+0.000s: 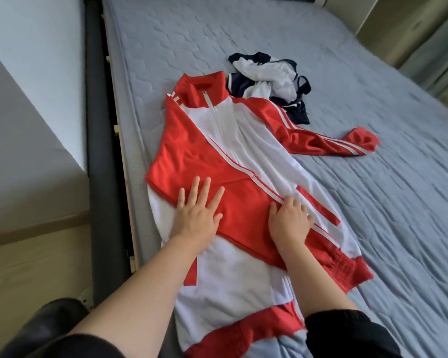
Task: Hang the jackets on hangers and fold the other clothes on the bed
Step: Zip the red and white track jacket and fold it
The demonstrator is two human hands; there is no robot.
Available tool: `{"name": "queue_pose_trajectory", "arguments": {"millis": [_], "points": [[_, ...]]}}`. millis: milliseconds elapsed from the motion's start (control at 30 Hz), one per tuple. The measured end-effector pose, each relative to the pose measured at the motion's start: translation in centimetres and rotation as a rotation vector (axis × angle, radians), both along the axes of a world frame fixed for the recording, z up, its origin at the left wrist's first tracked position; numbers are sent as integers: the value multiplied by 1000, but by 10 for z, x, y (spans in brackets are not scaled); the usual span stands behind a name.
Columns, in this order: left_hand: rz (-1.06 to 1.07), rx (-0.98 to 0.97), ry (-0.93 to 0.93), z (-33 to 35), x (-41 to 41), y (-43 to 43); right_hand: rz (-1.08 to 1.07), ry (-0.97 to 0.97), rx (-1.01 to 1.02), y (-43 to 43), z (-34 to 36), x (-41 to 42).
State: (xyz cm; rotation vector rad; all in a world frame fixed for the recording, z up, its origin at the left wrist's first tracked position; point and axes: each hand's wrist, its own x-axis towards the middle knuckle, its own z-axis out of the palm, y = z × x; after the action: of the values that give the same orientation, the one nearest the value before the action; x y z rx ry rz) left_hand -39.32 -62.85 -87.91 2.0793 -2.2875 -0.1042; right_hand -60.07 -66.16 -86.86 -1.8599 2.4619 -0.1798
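A red and white track jacket (243, 151) lies front up along the left side of the bed (373, 202), collar at the far end and zipper shut. One red sleeve is folded across its chest, the other sleeve stretches out to the right. My left hand (198, 214) presses flat on the folded red sleeve with fingers spread. My right hand (290, 219) rests on the sleeve near its striped edge, fingers bent down onto the cloth. A crumpled navy and white garment (269, 78) lies just beyond the collar.
The grey-blue quilted mattress stretches right and far of the jacket. A dark bed frame (98, 156) runs along the left edge, with light wooden floor (23, 267) beside it. A black object (44, 329) sits at the bottom left. Curtains (429, 52) hang at the far right.
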Motion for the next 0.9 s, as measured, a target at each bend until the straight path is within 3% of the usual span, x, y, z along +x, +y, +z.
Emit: {"name": "queue_pose_trajectory", "arguments": {"millis": [133,267,333,400,433,500,600,733,900], "points": [[-22,142,34,-5,-18,8,35,-51,15,-3,9,-28],[65,219,98,-2,-18,7,60,-28,-94,-7,25,-40],[70,230,96,-2,-14,6,205,-22,-198,5,26,-32],[65,233,87,-2,-11,7,380,45,-175,23,15,-24],[65,235,80,-2,-10,8,381,70,-93,33,7,-25],[74,238,83,-1,-8,10,148,-29,95,44,-10,-34],[104,213,102,0,-4,10,-78,-160,92,47,-18,-36],[109,198,106,2,0,6,90,-204,-64,33,-10,-19],[137,169,106,13,-5,-18,259,-213,-26,-8,1,-14]]}}
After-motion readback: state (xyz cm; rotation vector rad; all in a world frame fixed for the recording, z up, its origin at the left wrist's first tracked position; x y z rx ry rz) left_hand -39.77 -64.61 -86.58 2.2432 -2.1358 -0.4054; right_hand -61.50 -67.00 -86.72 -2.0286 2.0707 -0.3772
